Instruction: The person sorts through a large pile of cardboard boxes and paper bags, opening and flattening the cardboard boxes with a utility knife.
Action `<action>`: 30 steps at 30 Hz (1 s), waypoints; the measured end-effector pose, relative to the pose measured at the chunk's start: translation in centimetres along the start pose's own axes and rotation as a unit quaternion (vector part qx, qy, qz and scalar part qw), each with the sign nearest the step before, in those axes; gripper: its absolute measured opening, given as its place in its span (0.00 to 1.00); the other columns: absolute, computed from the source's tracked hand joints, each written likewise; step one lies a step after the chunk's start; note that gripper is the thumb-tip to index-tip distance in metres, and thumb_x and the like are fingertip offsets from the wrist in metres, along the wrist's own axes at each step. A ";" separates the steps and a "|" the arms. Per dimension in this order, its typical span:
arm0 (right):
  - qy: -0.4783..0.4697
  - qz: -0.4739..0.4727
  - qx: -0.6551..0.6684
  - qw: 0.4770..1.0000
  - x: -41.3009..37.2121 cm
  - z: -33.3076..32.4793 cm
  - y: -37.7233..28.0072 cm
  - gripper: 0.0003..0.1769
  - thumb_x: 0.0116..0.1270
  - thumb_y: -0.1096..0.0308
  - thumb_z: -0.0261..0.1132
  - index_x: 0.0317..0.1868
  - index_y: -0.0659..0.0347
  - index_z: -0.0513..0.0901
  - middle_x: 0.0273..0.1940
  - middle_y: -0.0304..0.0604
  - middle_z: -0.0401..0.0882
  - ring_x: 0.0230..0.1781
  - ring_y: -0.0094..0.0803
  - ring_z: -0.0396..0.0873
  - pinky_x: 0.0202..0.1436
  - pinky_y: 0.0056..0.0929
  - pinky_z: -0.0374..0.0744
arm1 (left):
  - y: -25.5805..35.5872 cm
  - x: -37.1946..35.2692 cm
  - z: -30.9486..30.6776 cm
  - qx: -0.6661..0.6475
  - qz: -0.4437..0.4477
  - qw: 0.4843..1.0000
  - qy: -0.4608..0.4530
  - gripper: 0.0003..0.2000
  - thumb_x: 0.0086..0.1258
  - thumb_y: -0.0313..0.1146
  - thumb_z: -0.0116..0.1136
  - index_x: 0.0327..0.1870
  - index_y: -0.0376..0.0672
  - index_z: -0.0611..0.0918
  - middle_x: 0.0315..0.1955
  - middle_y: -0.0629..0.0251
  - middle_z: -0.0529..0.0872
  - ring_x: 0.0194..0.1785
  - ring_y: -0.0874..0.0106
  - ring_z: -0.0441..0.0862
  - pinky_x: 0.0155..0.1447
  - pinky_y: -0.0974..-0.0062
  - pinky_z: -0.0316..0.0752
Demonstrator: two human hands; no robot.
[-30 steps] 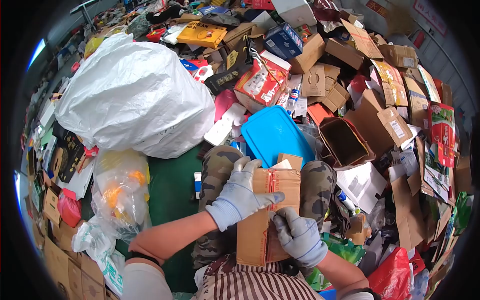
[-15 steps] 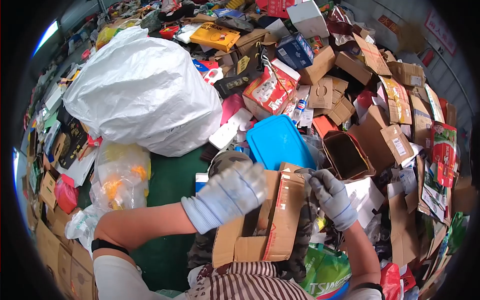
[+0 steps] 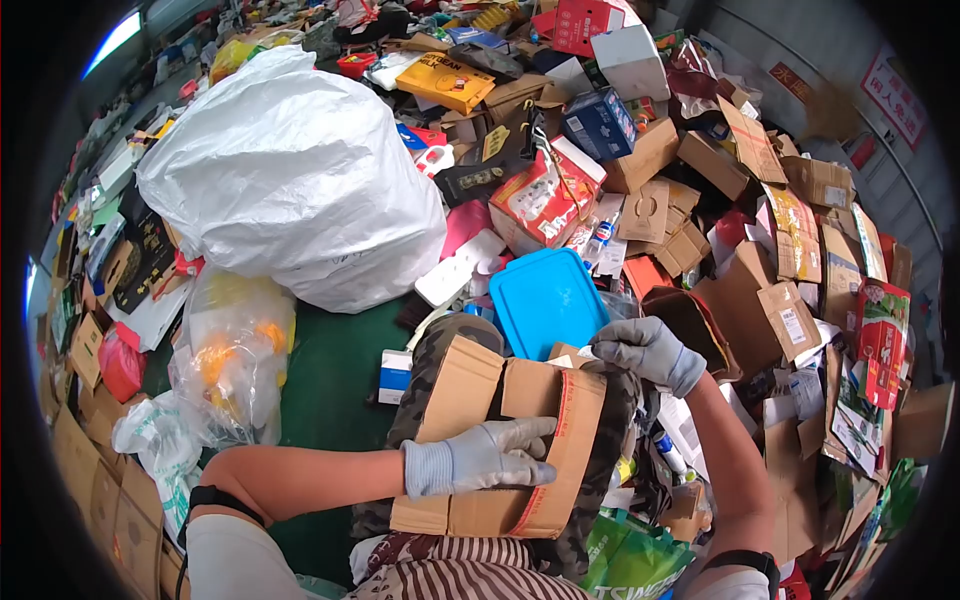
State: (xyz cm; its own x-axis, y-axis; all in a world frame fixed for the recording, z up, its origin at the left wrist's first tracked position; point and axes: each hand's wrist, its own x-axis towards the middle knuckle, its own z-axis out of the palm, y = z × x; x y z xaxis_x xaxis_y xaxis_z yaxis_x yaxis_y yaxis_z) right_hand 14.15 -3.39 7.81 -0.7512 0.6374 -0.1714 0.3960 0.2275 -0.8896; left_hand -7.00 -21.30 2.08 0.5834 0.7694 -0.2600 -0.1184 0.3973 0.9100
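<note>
A brown cardboard box (image 3: 425,512) with loose flaps and a red printed strip lies across camouflage-clad legs. My left hand (image 3: 485,458), in a pale grey-blue glove, rests across its middle with fingers stretched and apart. Just beyond the box's far right corner is my right hand (image 3: 652,352), gloved too, its fingers pinched together. Whatever those fingertips hold, if anything, is too small to make out. A blue plastic lid or tray (image 3: 550,300) lies directly past the knees, close to the right hand.
A large white sack (image 3: 290,180) stands ahead on the left, on a green surface (image 3: 330,400). Nearer is a clear plastic bag (image 3: 235,360) with orange contents. Heaped boxes and packaging (image 3: 740,290) rise at the right. A green bag (image 3: 630,555) lies beside the right leg.
My left hand has come down from above the box onto its middle. The box's left flap now lies spread wider. My right hand has shifted slightly up, fingers still pinched.
</note>
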 end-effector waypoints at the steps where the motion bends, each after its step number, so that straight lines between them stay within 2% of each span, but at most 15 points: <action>1: -0.021 0.008 -0.004 1.000 0.2 -0.4 -0.4 0.10 0.66 0.69 0.63 0.43 0.66 0.82 0.32 0.36 0.82 0.35 0.18 0.77 0.41 0.20 0.77 | 0.4 0.0 0.3 0.023 0.031 0.999 -0.014 0.43 0.64 0.46 0.62 0.72 0.36 0.51 0.48 0.58 0.73 0.42 0.78 0.73 0.50 0.80 0.72; 2: -0.044 0.016 -0.007 0.999 0.5 -0.7 -0.8 0.09 0.66 0.70 0.63 0.43 0.66 0.82 0.33 0.37 0.82 0.36 0.18 0.78 0.42 0.21 0.78 | 1.0 0.0 0.4 0.008 0.000 0.998 -0.055 0.44 0.63 0.44 0.63 0.73 0.38 0.48 0.50 0.57 0.72 0.46 0.74 0.73 0.58 0.76 0.69; 5: -0.108 -0.031 -0.065 0.992 2.0 -1.3 0.0 0.09 0.64 0.71 0.63 0.43 0.65 0.83 0.36 0.39 0.83 0.37 0.23 0.80 0.44 0.23 0.78 | 3.1 0.0 1.1 0.117 -0.079 0.988 -0.063 0.41 0.65 0.33 0.62 0.73 0.42 0.48 0.50 0.66 0.75 0.51 0.78 0.74 0.52 0.79 0.70; 12: -0.235 -0.069 -0.129 0.961 4.5 -3.3 0.3 0.07 0.62 0.73 0.64 0.41 0.63 0.83 0.34 0.41 0.83 0.36 0.28 0.80 0.43 0.25 0.78 | 4.0 0.4 0.8 0.084 -0.066 0.989 -0.099 0.42 0.65 0.35 0.62 0.74 0.45 0.46 0.50 0.61 0.76 0.50 0.75 0.74 0.57 0.75 0.69; 15: -0.265 -0.053 -0.100 0.958 5.0 -3.5 0.5 0.07 0.62 0.74 0.64 0.41 0.63 0.82 0.35 0.41 0.83 0.37 0.27 0.80 0.43 0.25 0.78 | 3.0 0.8 0.6 0.055 -0.041 0.993 -0.092 0.45 0.61 0.43 0.65 0.74 0.45 0.48 0.42 0.62 0.74 0.38 0.76 0.73 0.48 0.79 0.72; 17: -0.268 -0.078 -0.046 0.959 5.3 -3.8 1.7 0.07 0.62 0.75 0.64 0.41 0.64 0.82 0.35 0.41 0.83 0.37 0.27 0.80 0.43 0.26 0.78 | 3.8 0.7 0.5 0.093 -0.061 0.987 -0.112 0.43 0.65 0.37 0.62 0.74 0.44 0.44 0.50 0.61 0.75 0.51 0.74 0.73 0.57 0.76 0.69; 19: -0.277 -0.090 -0.075 0.954 5.4 -3.8 1.7 0.08 0.62 0.76 0.63 0.42 0.64 0.82 0.36 0.42 0.83 0.38 0.27 0.80 0.44 0.27 0.78 | 3.2 0.4 0.8 0.093 -0.031 0.991 -0.089 0.45 0.65 0.38 0.62 0.74 0.39 0.43 0.41 0.69 0.71 0.39 0.83 0.68 0.43 0.84 0.67; 20: -0.289 -0.090 -0.080 0.950 5.6 -3.9 1.6 0.09 0.61 0.75 0.64 0.43 0.63 0.82 0.37 0.40 0.83 0.39 0.26 0.80 0.45 0.25 0.78 | 3.5 0.5 0.9 0.073 -0.059 0.989 -0.112 0.45 0.66 0.39 0.62 0.74 0.40 0.41 0.43 0.70 0.71 0.39 0.85 0.68 0.39 0.83 0.66; 21: -0.301 -0.084 -0.083 0.946 5.5 -3.8 1.5 0.09 0.61 0.74 0.65 0.43 0.62 0.82 0.39 0.39 0.83 0.40 0.25 0.80 0.47 0.24 0.77 | 2.1 0.6 1.2 0.003 -0.047 0.995 -0.086 0.40 0.63 0.40 0.64 0.72 0.43 0.53 0.37 0.71 0.72 0.34 0.82 0.66 0.35 0.84 0.66; 22: -0.318 -0.080 -0.084 0.941 5.5 -3.4 1.2 0.10 0.62 0.73 0.64 0.44 0.61 0.82 0.39 0.39 0.83 0.40 0.26 0.80 0.47 0.24 0.77 | 5.4 -1.1 1.4 0.205 0.051 0.976 -0.058 0.33 0.64 0.39 0.61 0.70 0.44 0.62 0.51 0.52 0.79 0.49 0.59 0.79 0.51 0.69 0.74; 23: -0.336 -0.072 -0.087 0.935 5.5 -3.2 1.1 0.10 0.62 0.71 0.64 0.44 0.60 0.82 0.40 0.39 0.83 0.41 0.27 0.80 0.47 0.25 0.77 | 6.9 -0.9 1.9 0.285 -0.026 0.951 -0.115 0.45 0.62 0.42 0.64 0.74 0.47 0.46 0.57 0.51 0.74 0.54 0.57 0.76 0.54 0.68 0.73; 25: -0.324 -0.115 -0.129 0.930 5.4 -3.1 1.6 0.11 0.63 0.68 0.64 0.46 0.57 0.82 0.41 0.40 0.83 0.41 0.30 0.80 0.47 0.26 0.77 | 5.9 -0.2 2.3 0.355 0.036 0.927 -0.112 0.46 0.61 0.42 0.65 0.74 0.47 0.45 0.56 0.50 0.75 0.54 0.57 0.77 0.54 0.67 0.73; 26: -0.321 -0.115 -0.181 0.922 5.1 -3.5 -0.3 0.11 0.63 0.67 0.63 0.46 0.56 0.82 0.41 0.42 0.83 0.42 0.32 0.80 0.47 0.27 0.77 | 5.1 0.1 2.4 0.324 0.073 0.941 -0.061 0.37 0.61 0.43 0.65 0.69 0.43 0.61 0.52 0.53 0.78 0.52 0.59 0.78 0.52 0.66 0.74; 29: -0.230 -0.092 -0.200 0.948 2.8 -4.2 -1.2 0.12 0.64 0.64 0.62 0.45 0.59 0.82 0.38 0.44 0.83 0.39 0.38 0.81 0.45 0.29 0.78 | 4.1 1.9 2.6 0.169 -0.111 0.979 0.031 0.22 0.61 0.43 0.64 0.52 0.41 0.77 0.44 0.57 0.82 0.48 0.59 0.79 0.50 0.65 0.74; 30: -0.168 -0.086 -0.218 0.958 2.0 -4.3 -0.1 0.11 0.63 0.67 0.63 0.45 0.60 0.82 0.37 0.43 0.84 0.37 0.33 0.81 0.43 0.28 0.78 | 2.1 4.5 1.9 0.088 -0.178 0.980 -0.019 0.31 0.62 0.47 0.65 0.61 0.35 0.70 0.32 0.70 0.78 0.33 0.84 0.71 0.37 0.81 0.68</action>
State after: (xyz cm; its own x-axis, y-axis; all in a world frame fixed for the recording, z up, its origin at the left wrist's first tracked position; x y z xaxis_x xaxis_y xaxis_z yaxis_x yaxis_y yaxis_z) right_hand 14.85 1.09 9.41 -0.9237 0.3062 -0.2303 0.3788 0.6400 -0.6685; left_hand -3.13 -17.95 3.45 0.5928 0.5777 -0.5611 0.2353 0.5421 0.8067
